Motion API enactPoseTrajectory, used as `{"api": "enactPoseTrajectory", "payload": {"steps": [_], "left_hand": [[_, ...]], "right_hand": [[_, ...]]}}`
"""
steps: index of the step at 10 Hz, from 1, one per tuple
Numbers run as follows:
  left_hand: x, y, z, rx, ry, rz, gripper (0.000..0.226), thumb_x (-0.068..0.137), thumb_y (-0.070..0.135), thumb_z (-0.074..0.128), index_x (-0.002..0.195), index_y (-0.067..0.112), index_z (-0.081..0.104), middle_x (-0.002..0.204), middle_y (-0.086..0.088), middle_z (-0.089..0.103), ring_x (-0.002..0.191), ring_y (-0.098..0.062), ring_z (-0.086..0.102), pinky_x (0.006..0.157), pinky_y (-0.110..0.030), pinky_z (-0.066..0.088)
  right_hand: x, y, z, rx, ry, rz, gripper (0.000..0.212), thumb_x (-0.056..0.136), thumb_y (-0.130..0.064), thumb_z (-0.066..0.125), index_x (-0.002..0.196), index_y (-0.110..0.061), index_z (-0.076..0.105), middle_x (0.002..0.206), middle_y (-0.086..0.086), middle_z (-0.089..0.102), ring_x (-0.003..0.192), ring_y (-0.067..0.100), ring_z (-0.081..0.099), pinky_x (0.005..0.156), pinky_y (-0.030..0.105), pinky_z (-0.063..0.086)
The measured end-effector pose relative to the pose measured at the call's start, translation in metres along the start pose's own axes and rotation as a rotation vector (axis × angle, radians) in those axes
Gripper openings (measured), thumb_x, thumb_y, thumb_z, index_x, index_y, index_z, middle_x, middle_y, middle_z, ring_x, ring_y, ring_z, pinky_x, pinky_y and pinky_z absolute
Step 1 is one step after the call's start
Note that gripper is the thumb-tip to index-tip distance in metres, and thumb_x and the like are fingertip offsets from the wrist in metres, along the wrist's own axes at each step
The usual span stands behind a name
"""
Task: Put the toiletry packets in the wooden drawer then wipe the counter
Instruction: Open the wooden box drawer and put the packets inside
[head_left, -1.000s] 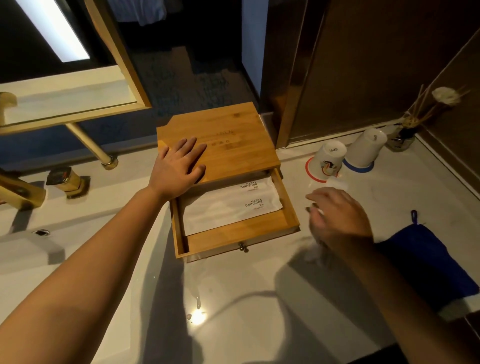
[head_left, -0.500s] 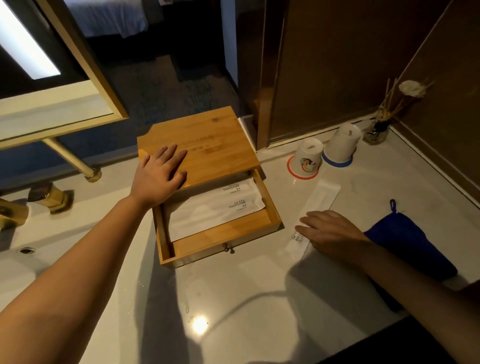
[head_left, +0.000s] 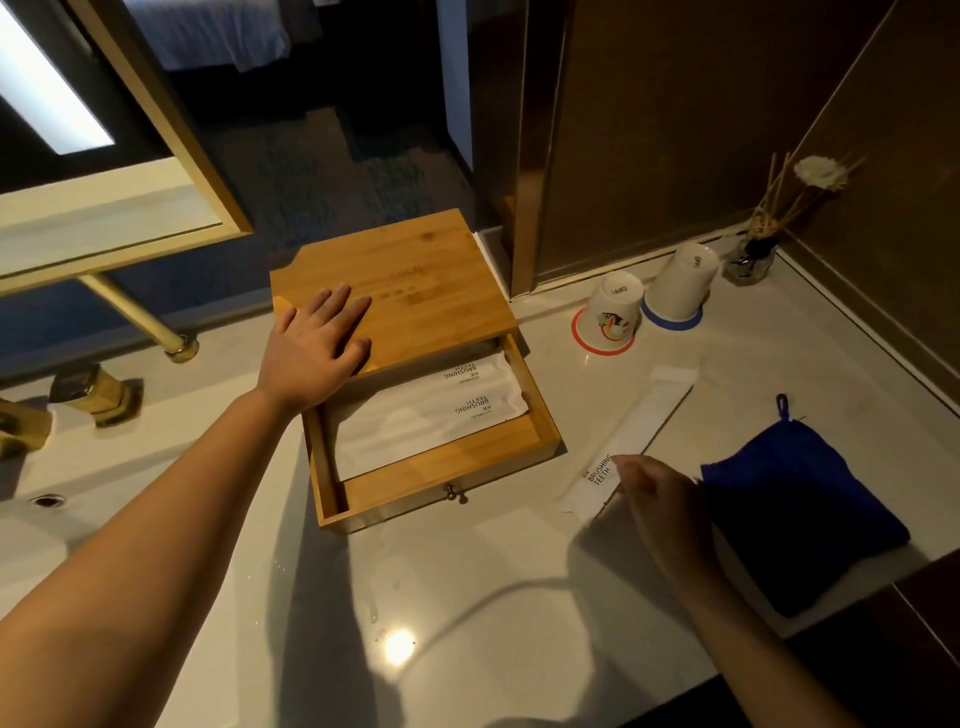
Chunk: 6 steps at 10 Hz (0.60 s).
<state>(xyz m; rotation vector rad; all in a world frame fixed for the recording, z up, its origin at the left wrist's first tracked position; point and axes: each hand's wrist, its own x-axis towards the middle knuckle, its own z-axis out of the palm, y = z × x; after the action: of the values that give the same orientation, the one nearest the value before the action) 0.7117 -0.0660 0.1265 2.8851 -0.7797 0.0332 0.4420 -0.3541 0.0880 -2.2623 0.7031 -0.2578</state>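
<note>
Right hand (head_left: 655, 499) at packet (head_left: 631, 436) (drawer (head_left: 441, 475) open)

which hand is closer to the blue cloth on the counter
Right. The right hand is just left of the blue cloth, at the packet's near end; the left hand lies flat on the wooden box top, far across.

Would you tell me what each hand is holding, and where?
Nothing is lifted: the left hand lies flat on the wooden box; the right hand touches the packet at its near end.
</note>
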Motion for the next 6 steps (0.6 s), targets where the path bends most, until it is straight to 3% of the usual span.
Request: {"api": "enactPoseTrajectory", "payload": {"steps": [1,2,3,4,5,6], "left_hand": [[0.0,0.0,0.0,-0.009,-0.002,0.001,0.061,0.09,0.056,0.02,0.146,0.034,0.021,0.158,0.002,0.019,0.146,-0.021,0.013,0.116,-0.046,0.012],[0.0,0.0,0.0,-0.007,-0.001,0.003,0.061,0.09,0.057,0.019,0.146,0.034,0.021,0.158,0.002,0.019,0.146,-0.021,0.013,0.116,-0.046,0.012],[0.001,0.0,0.0,-0.007,-0.004,-0.001,0.061,0.09,0.057,0.019,0.146,0.034,0.021,0.158,0.001,0.019,0.146,-0.021,0.013,0.116,-0.047,0.011],[0.001,0.0,0.0,-0.009,0.001,-0.003,0.061,0.09,0.057,0.019,0.146,0.033,0.022,0.158,0.001,0.019,0.146,-0.022,0.013,0.116,-0.047,0.011],[0.0,-0.001,0.001,-0.002,0.005,0.002,0.062,0.089,0.056,0.019,0.146,0.033,0.022,0.158,0.0,0.02,0.146,-0.022,0.014,0.115,-0.046,0.013],[0.001,-0.001,0.001,0.001,0.003,0.005,0.062,0.089,0.056,0.02,0.146,0.033,0.022,0.158,0.0,0.02,0.146,-0.022,0.015,0.115,-0.046,0.013]], "right_hand": [[0.0,0.001,0.005,0.234,0.098,0.281,0.025,0.081,-0.007,0.065,0.106,-0.007,0.062,0.088,0.007,0.071,0.079,0.015,0.064,0.065,0.02,0.047],[-0.001,-0.002,0.007,0.507,0.132,0.498,0.047,0.077,-0.004,0.069,0.121,-0.01,0.053,0.085,-0.002,0.065,0.083,0.017,0.063,0.069,0.026,0.051],[0.0,-0.002,0.008,0.624,0.034,0.573,0.025,0.082,-0.005,0.062,0.106,-0.01,0.065,0.107,0.01,0.068,0.094,0.026,0.064,0.076,0.037,0.055],[0.0,-0.01,-0.002,0.707,0.008,0.572,0.016,0.083,-0.005,0.06,0.085,-0.02,0.065,0.103,0.011,0.068,0.093,0.026,0.065,0.08,0.043,0.056],[0.003,-0.021,-0.02,0.834,0.06,0.558,0.018,0.083,-0.001,0.059,0.083,-0.019,0.064,0.091,0.008,0.068,0.082,0.021,0.067,0.064,0.03,0.057],[0.012,-0.039,-0.039,0.814,0.064,0.478,0.014,0.085,-0.003,0.06,0.091,-0.014,0.065,0.093,0.003,0.069,0.082,0.017,0.068,0.059,0.026,0.059]]}}
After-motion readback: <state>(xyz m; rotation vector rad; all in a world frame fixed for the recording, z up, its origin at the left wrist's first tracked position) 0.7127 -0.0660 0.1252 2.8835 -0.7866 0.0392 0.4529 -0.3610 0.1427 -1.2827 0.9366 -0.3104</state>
